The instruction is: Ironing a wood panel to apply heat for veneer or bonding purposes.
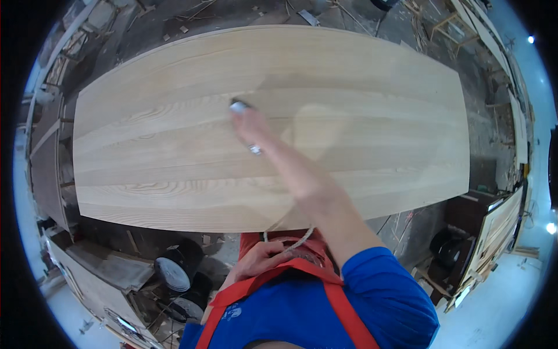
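Over the left-centre of a large pale wood panel (192,151), my right hand (247,125) reaches out from a blue sleeve. Its closed fingers are smeared by motion around a small silver-and-black object (239,105), whose kind I cannot make out. A silvery item (254,150) shows by the right wrist. My left hand (261,259) rests at my waist against a red apron (302,266), its fingers curled. A pale cord (299,239) loops beside those fingers below the panel's near edge; whether they grip it is unclear.
Black round containers (177,270) stand on the floor at the lower left, near a worktable with boards (104,264). Dark furniture and stacked wood panels (488,238) are at the lower right. Scraps litter the floor beyond the panel, with a wooden frame (453,30) at the far right.
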`<state>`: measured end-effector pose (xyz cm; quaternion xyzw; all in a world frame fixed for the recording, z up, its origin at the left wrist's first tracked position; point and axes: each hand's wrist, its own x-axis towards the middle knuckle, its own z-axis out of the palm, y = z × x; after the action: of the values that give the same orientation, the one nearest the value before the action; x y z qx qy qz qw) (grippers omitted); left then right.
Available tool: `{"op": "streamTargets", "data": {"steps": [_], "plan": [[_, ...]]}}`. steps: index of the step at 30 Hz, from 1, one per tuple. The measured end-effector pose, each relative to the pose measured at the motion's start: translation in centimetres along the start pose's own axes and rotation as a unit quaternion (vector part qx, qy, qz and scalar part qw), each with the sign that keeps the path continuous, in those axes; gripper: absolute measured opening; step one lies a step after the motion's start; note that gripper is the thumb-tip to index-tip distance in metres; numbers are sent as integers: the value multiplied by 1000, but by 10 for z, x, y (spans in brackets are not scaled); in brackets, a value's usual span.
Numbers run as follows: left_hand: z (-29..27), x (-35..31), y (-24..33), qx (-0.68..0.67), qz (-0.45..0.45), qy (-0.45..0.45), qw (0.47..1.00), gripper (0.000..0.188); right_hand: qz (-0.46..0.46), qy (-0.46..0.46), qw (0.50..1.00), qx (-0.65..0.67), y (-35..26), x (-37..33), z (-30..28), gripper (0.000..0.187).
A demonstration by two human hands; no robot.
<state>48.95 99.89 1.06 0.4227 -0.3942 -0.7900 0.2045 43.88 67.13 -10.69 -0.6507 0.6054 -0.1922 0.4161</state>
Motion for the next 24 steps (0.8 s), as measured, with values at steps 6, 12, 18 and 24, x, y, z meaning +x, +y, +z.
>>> {"op": "streamTargets", "data": {"steps": [6, 12, 18, 24], "plan": [[62, 49, 15, 110, -15, -143, 984, 26, 23, 157, 972, -174, 219, -24, -238, 57], [61, 37, 0, 57, -52, -124, 989, 25, 305, 287, 904, 90, 338, -78, -402, 77], [33, 11, 1, 5, -45, -88, 995, 24, 311, 295, 890, 155, 310, -140, -356, 74], [-14, -28, 4, -41, 35, -65, 996, 25, 249, 145, 957, 19, 189, -142, -180, 74]]}}
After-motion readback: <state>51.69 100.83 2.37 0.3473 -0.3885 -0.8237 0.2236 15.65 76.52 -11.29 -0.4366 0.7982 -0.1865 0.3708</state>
